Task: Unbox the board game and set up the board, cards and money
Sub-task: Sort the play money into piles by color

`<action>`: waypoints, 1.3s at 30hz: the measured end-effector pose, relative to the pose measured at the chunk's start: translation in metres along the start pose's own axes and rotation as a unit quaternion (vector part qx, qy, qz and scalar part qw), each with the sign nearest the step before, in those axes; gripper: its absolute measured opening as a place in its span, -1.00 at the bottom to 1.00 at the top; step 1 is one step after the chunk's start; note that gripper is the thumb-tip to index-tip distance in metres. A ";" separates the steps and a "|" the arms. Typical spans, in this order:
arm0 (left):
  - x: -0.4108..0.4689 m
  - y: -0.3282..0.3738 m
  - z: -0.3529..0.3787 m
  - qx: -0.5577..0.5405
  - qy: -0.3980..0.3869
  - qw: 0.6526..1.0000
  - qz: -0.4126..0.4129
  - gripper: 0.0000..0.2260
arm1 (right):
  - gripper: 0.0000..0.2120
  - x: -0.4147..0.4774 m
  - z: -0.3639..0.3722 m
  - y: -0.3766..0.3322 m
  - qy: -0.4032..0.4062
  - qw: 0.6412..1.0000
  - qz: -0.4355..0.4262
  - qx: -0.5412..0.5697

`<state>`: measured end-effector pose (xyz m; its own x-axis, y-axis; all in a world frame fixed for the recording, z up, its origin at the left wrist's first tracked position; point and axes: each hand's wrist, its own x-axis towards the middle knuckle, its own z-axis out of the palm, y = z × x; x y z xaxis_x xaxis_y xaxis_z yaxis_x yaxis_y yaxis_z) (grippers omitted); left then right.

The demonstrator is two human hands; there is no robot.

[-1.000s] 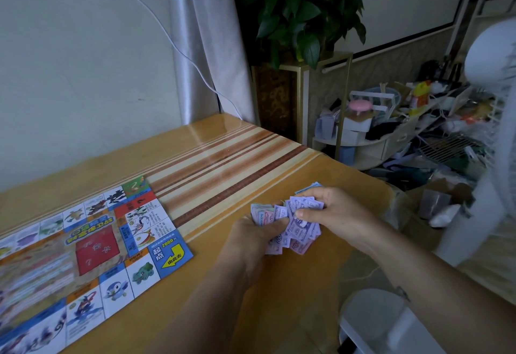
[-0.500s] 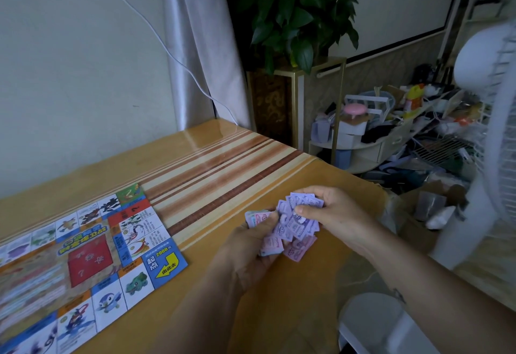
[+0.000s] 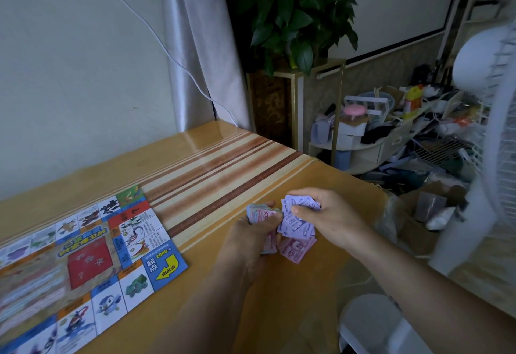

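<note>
The paper game board [image 3: 83, 264] lies unfolded on the left of the wooden table [image 3: 212, 163], with colourful squares and a red panel in its middle. Over the table's right part, my left hand [image 3: 251, 235] grips a stack of play money [image 3: 261, 215] with pink and green notes. My right hand [image 3: 329, 216] pinches a bunch of purple notes [image 3: 296, 225] just beside that stack, thumb on top. A few pink notes [image 3: 294, 249] hang below the purple ones. No cards or box are in view.
The table's right edge runs close to my hands. Beyond it stand a white fan [image 3: 491, 119], a white stool [image 3: 374, 323], a cluttered low shelf [image 3: 371, 135] and an open cardboard box [image 3: 424, 214]. A potted plant [image 3: 298, 15] sits on a gold stand behind the table corner.
My right hand has drawn the purple notes slightly right, away from the stack in my left hand. The pink notes now show below. The view shifted a little.
</note>
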<state>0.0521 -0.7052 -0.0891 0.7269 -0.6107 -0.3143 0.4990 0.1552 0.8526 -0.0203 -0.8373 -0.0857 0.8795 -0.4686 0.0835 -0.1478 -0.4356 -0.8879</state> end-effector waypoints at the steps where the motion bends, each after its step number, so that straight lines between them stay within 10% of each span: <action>1: 0.001 0.002 0.001 0.000 -0.008 1.000 -0.005 -0.81 | -0.67 0.000 -0.005 -0.002 -0.009 1.000 -0.011 -0.014; 20: -0.013 0.021 -0.007 -0.214 0.009 0.968 -0.131 -0.70 | -0.75 0.020 -0.048 0.031 -0.017 0.951 0.054 -0.303; 25: -0.013 0.022 -0.006 -0.199 -0.019 0.971 -0.131 -0.54 | -0.60 0.021 -0.055 0.018 -0.025 0.903 -0.014 -0.428; 31: -0.012 0.019 -0.003 -0.194 -0.008 0.970 -0.144 -0.73 | -0.48 0.023 -0.050 0.000 -0.234 0.814 -0.014 -0.531; 39: -0.018 0.021 -0.007 -0.183 -0.090 0.969 -0.137 -0.77 | -0.75 0.030 -0.049 -0.009 -0.234 0.776 -0.041 -0.584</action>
<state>0.0528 -0.6857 -0.0689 0.4653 -0.7889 -0.4015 0.8194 0.2124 0.5324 -0.0145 -0.8850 -0.0537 0.9355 -0.1907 -0.2975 -0.1512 -0.9769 0.1509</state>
